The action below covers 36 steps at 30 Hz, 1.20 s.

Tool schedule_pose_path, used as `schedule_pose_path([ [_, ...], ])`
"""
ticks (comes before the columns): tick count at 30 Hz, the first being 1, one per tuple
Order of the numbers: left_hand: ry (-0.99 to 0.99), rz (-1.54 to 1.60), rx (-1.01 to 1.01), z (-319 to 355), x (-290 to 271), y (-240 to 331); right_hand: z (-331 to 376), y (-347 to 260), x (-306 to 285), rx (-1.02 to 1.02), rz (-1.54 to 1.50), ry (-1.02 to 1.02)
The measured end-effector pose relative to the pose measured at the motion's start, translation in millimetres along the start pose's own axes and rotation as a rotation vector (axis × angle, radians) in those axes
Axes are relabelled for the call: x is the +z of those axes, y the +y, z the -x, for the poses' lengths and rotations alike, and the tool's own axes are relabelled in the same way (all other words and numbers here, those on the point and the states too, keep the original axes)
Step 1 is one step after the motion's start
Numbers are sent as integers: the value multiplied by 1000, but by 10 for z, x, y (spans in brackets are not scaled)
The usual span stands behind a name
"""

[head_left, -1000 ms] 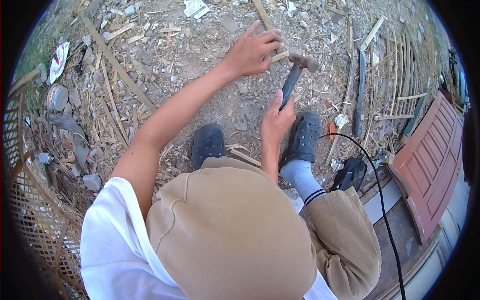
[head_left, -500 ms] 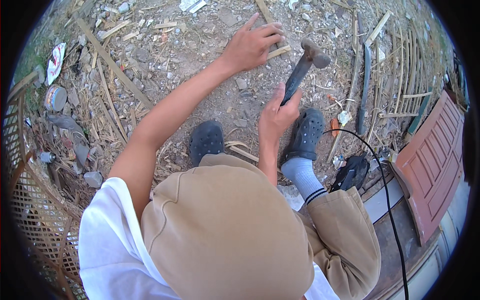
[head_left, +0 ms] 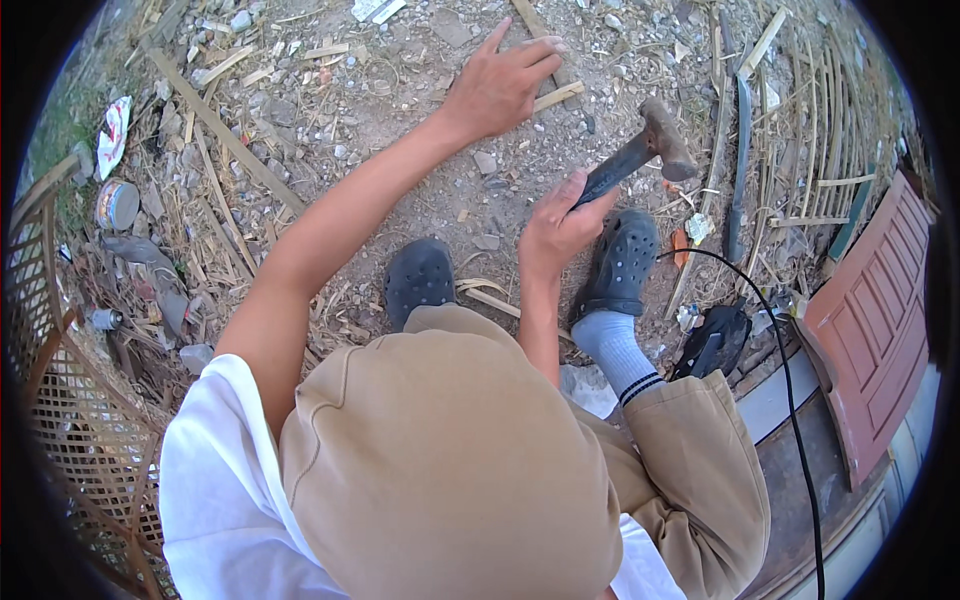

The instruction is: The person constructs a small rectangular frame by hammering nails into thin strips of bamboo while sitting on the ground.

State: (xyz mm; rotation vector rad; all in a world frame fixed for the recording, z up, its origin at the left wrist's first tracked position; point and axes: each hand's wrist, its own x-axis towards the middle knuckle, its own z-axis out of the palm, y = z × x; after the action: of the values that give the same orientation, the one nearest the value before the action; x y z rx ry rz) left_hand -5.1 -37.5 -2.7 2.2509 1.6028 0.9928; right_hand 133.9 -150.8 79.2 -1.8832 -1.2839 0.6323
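Observation:
My left hand (head_left: 497,85) reaches out over the dirt and presses on a thin strip of wood (head_left: 556,96), fingers spread across it. A second, darker strip (head_left: 527,14) runs away from the hand toward the top edge. My right hand (head_left: 556,226) grips the dark handle of a hammer (head_left: 640,150); its rusty head is raised to the right of the strip, above the ground. Both my feet in dark clogs (head_left: 420,277) rest on the dirt below the hands.
A woven bamboo lattice (head_left: 70,420) stands at the left. Bamboo slats (head_left: 820,130), a long dark blade (head_left: 738,150) and a reddish panelled door (head_left: 880,320) lie at the right. A black cable (head_left: 790,400) runs past a black tool (head_left: 712,342). Litter and a can (head_left: 116,203) lie at far left.
My right hand has lifted the hammer up and to the right, away from the strip. My left hand stays on the strip.

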Motion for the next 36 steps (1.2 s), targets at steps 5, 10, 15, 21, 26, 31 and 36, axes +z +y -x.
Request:
schedule_pose_path([
  [5,1,-27,-3,25,35,-16,-35,168,-40,48,236,-252],
  [10,16,-17,5,17,30,-15,-52,78,-39,40,40,-21],
  [15,6,-30,-1,-15,-45,24,-14,136,-12,67,108,-198],
  [21,16,-22,-2,-33,-80,60,-9,163,-39,55,54,-119],
  [26,-19,-22,-12,-21,-96,54,-9,60,-7,19,121,-172],
  [31,-6,-24,-11,-7,-88,45,-39,-43,-40,-49,148,-205],
  [36,3,-12,-2,-28,-90,49,13,-22,-17,-145,98,-55],
])
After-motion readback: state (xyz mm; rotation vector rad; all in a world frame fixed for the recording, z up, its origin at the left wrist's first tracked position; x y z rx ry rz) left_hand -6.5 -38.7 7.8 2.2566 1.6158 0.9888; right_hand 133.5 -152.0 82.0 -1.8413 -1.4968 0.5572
